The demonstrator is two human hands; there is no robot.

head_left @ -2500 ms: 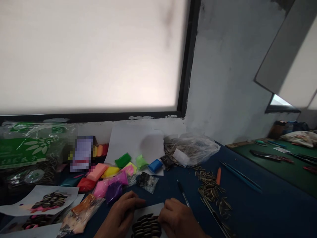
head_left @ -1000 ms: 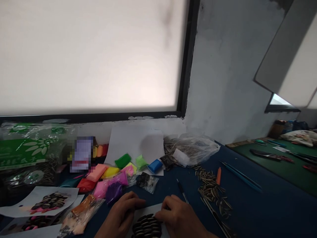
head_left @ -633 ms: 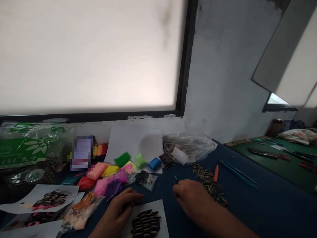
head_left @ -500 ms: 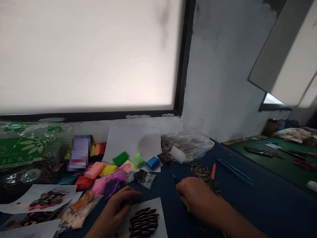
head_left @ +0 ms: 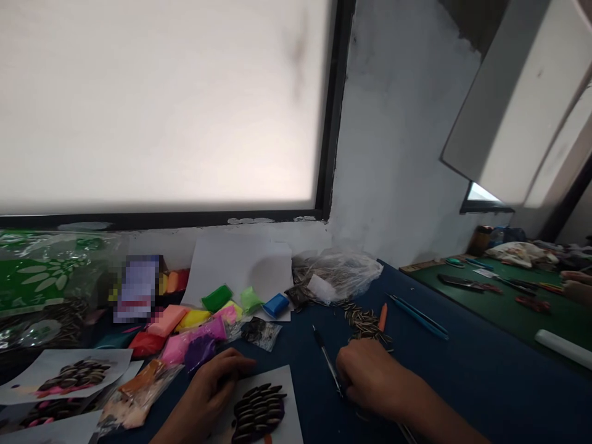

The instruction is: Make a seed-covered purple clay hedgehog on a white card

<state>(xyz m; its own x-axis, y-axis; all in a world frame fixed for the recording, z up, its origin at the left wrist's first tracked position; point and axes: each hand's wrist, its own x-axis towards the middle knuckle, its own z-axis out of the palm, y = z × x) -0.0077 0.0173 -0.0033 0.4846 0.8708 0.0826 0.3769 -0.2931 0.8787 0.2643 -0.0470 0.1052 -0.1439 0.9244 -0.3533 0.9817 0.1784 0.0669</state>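
Observation:
My left hand (head_left: 216, 385) rests at the left edge of a white sheet (head_left: 292, 410), its fingers stretched loosely and lightly bent. On that sheet is an oval of dark sunflower seeds (head_left: 259, 410) in overlapping rows, with some purple at its right side. My right hand (head_left: 370, 373) is closed, knuckles up, low over the table; its fingertips are hidden, and I cannot make out what they hold. Just left of it lies a pen (head_left: 327, 361). Loose striped seeds (head_left: 365, 322) spread beyond its knuckles, beside an orange stick (head_left: 383, 317). Thin metal (head_left: 407, 433) shows below the wrist.
Packets of coloured clay (head_left: 194, 319) lie across the left and back. Other seed-covered sheets (head_left: 69, 379) are at far left, near a green seed bag (head_left: 46, 277). Blue tweezers (head_left: 419, 317) lie at right. Another person's hand (head_left: 576, 283) shows over the green table (head_left: 472, 302).
The view has turned slightly right. My right hand has moved off the pen, which now shows along its length. My left hand stays at the sheet's edge.

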